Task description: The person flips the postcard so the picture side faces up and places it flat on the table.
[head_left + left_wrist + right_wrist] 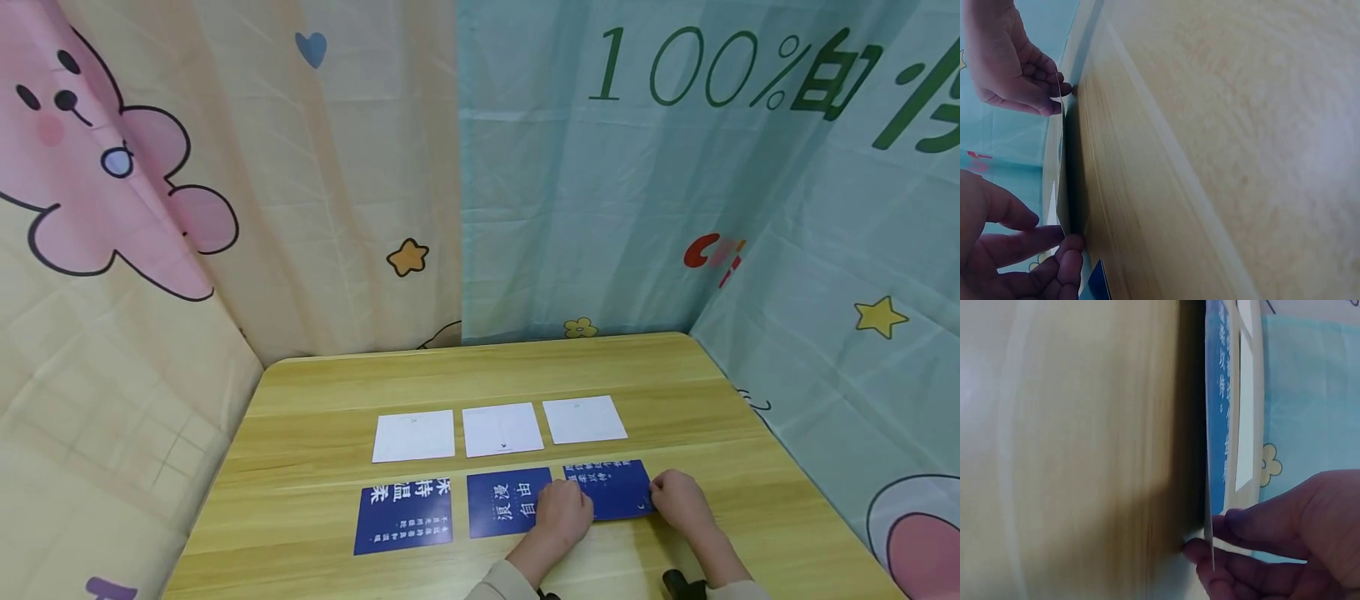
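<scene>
Both hands pinch the thin, light blue printed card (609, 488): left hand (561, 515) and right hand (678, 498) at opposite side edges; it looks flexible, best held by its edges.

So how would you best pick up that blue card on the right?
By its two short side edges, one hand from each side. The right-hand blue card is thin and lies flat on the table, so only the edges give a hold; the left hand and right hand already pinch there.
</scene>
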The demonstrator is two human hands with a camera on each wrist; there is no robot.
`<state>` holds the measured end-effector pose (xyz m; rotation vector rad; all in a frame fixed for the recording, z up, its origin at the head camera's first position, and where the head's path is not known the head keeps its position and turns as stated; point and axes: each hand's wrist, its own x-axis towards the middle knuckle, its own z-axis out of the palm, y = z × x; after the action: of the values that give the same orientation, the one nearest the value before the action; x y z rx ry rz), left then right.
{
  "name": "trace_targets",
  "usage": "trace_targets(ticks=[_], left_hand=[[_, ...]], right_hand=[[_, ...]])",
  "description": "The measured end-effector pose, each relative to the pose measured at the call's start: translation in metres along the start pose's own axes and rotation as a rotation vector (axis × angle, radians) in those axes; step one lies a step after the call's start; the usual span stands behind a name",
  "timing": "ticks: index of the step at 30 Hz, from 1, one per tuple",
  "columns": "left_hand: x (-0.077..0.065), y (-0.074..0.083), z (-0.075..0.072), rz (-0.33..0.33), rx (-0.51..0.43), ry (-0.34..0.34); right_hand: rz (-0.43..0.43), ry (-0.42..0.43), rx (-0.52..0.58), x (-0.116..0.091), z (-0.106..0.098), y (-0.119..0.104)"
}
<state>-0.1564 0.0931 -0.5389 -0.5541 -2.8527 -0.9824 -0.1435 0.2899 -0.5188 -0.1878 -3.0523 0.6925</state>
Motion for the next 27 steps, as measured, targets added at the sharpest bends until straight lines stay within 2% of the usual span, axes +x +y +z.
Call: trace_targets(ticks=[10, 27], left_hand=[[0.001, -0.001, 0.003, 0.004, 0.044, 0.009], [0.0, 0.0, 0.004, -0.01, 0.03, 0.004]], right_hand=[[0.019, -0.012, -0.053, 0.0, 0.001, -0.005], [0.037, -0.007, -0.062, -0.003, 0.001, -0.011]])
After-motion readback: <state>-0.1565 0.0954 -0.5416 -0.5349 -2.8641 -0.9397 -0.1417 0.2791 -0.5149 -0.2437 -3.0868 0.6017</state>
